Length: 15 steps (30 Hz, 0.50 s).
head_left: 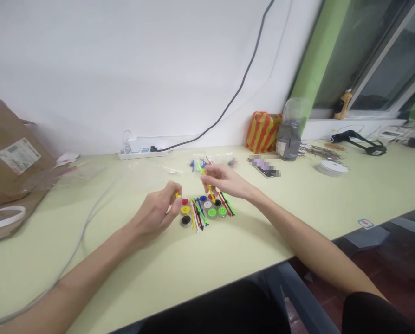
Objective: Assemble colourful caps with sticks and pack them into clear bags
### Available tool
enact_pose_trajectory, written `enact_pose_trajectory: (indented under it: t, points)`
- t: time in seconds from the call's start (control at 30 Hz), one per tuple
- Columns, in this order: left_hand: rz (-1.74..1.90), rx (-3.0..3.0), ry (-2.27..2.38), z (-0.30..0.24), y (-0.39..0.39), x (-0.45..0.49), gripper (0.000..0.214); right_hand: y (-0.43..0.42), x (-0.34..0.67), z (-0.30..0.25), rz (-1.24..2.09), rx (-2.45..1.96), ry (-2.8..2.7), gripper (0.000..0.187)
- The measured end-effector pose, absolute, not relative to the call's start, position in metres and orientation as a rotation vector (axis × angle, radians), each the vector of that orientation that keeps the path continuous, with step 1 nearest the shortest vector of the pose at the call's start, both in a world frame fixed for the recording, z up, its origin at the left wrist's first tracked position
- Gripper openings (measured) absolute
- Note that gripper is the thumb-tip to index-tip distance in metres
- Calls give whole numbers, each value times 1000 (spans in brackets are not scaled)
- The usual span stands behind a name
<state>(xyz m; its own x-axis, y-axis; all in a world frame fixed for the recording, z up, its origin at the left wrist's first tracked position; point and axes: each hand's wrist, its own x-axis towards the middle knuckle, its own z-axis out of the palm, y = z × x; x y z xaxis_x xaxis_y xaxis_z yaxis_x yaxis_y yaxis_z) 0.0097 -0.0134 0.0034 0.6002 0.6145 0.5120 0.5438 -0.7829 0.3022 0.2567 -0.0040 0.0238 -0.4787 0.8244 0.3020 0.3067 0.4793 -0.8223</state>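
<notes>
R hand [225,180] w/ yellow stick [210,190], prob. half-hidden

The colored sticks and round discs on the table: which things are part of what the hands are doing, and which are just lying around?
Part of the job: left hand, yellow piece, right hand, yellow stick, round colored discs, colored sticks, blue plastic bits.

Just lying around: power strip, brown parcel, white roll, striped bag.
</notes>
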Motion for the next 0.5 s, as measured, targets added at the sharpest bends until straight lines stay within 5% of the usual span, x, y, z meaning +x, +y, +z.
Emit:
enact_pose_trajectory:
  t: [0.13, 0.2, 0.5]
  points:
    - [914, 2699, 993, 2, -12, 9, 12, 7, 281, 31, 256, -1572, -2090, 30]
    - [895, 2695, 998, 2, -12, 10, 12, 10, 290, 33, 175, -1813, -2159, 29]
    - [814, 2633, 1027, 0, -10, 8, 16, 6, 306, 37, 800, -2079, -2403, 13]
